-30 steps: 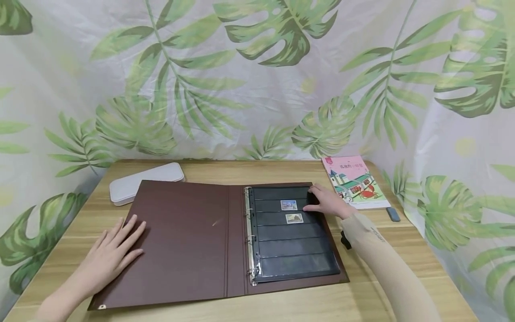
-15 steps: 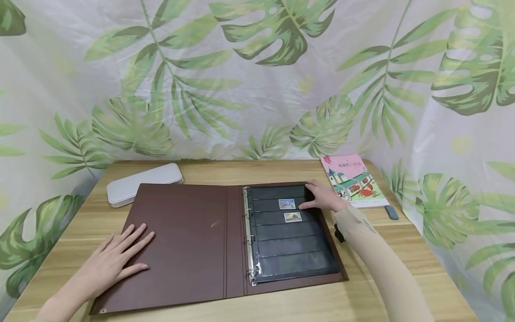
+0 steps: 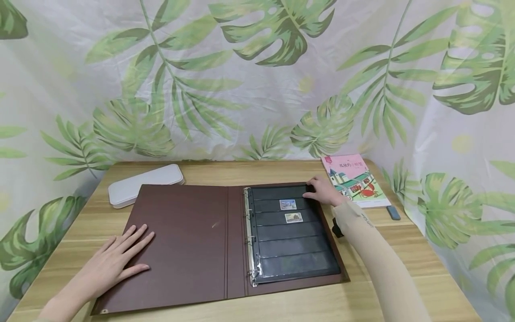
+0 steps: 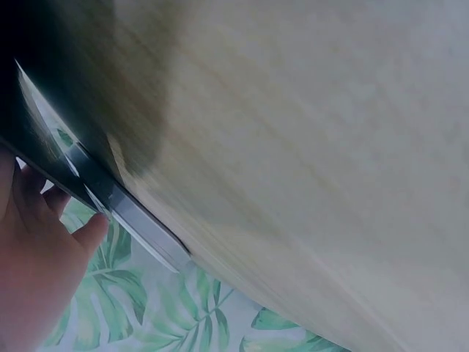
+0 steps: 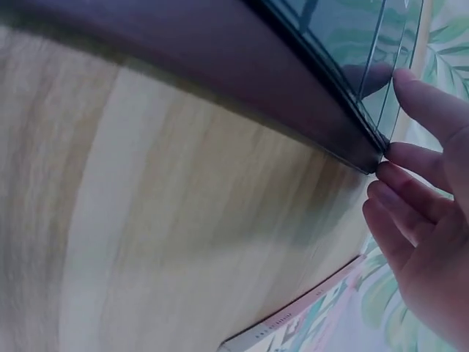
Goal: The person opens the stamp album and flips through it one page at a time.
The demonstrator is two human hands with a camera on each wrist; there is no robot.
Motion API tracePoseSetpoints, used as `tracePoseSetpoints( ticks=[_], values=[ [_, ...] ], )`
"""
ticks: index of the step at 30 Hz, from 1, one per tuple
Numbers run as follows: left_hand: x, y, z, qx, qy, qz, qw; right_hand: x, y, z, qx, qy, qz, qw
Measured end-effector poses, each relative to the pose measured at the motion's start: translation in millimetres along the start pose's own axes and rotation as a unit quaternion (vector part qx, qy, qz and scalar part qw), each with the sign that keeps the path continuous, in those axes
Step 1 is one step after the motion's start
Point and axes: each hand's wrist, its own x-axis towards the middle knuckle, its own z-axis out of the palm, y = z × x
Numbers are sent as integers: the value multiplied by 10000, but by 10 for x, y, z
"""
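Note:
A brown ring binder [image 3: 181,241] lies spread on the table, a stack of black stamp pages [image 3: 297,264] on its metal rings at the right. Two stamps sit in the top page's strips: a blue-toned stamp [image 3: 288,204] and, below it, a yellowish stamp [image 3: 293,218]. My left hand [image 3: 116,259] rests with spread fingers on the left cover near its outer edge. At the top right corner my right hand [image 3: 325,191] pinches the stamp pages' edge. In the right wrist view its thumb [image 5: 425,99] touches the page surface, index finger at the corner, other fingers beside the cover's corner.
Behind the left cover lies a white case [image 3: 141,182], partly overlapped by it. A pink picture book [image 3: 360,179] and a small dark blue block [image 3: 393,213] lie at the back right. A leaf-printed curtain [image 3: 257,80] hangs behind the table [image 3: 410,259].
My left hand has slid slightly inward and down on the cover. My right hand has shifted slightly along the page corner, its thumb now nearer the top edge. The binder stays spread.

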Motion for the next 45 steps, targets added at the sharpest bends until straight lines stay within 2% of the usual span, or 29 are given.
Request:
tracePoseSetpoints(
  ticks=[6,8,15,23,30,34,36,38,41,43,45],
  values=[
    [-8,24,11,-79,-51,-88,9999,-12,12,16,683,307,153,9971],
    [-11,24,8,-101,-35,-102,9999,-20,0,27,840,508,48,9952],
    [-13,23,-16,-77,-11,-130,9999,-81,-24,112,474,1131,-455,9914],
    [-21,23,-14,-64,7,-139,9999,-94,-54,67,997,1276,-161,9867],
    [-24,28,5,-85,22,-153,9998,-108,-62,-33,765,1378,-261,9872],
    [-20,29,0,-103,50,-140,9998,-116,-41,-64,931,1274,-206,9873],
    [-18,32,-3,-114,38,-129,9998,-129,-29,-86,1277,1080,-74,9859],
    [-16,34,-6,-118,28,-122,9999,-147,-16,-119,1801,834,171,9800],
    [-13,35,-6,-113,21,-109,9999,-182,9,-179,2522,445,361,9660],
    [-11,34,-4,-103,38,-101,9999,-209,31,-217,2748,181,394,9605],
    [-11,35,1,-96,55,-99,9999,-237,57,-242,2775,-94,289,9602]
  ],
)
